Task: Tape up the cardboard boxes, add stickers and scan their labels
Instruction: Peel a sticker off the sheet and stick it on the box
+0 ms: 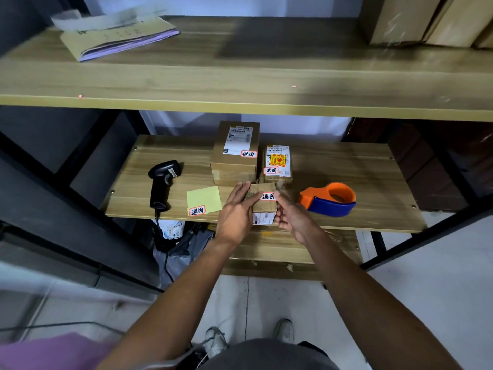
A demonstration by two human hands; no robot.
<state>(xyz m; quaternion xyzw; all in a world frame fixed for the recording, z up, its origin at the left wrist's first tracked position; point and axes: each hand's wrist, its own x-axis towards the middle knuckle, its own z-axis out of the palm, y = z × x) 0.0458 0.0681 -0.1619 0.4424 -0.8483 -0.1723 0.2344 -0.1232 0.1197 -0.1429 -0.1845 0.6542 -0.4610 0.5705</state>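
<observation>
A small cardboard box [264, 206] sits at the front edge of the middle shelf [346, 169], with a white-and-red sticker [268, 196] on its top. My left hand [236, 212] lies over the box's left side, fingers straight on its top. My right hand [290, 213] is at the box's right side, fingers curled against it beside the sticker. Behind it stand a larger labelled box [234, 153] and a smaller box [277, 164] with a yellow label, each with a sticker. A yellow sheet [204, 198] holding one sticker [197, 210] lies to the left.
A black handheld scanner [161, 182] lies on the shelf's left, its cable hanging down. An orange and blue tape dispenser [329, 200] sits on the right. The upper shelf [240, 84] carries a booklet [117, 36] and cardboard boxes [426, 20]. Bags lie under the shelf.
</observation>
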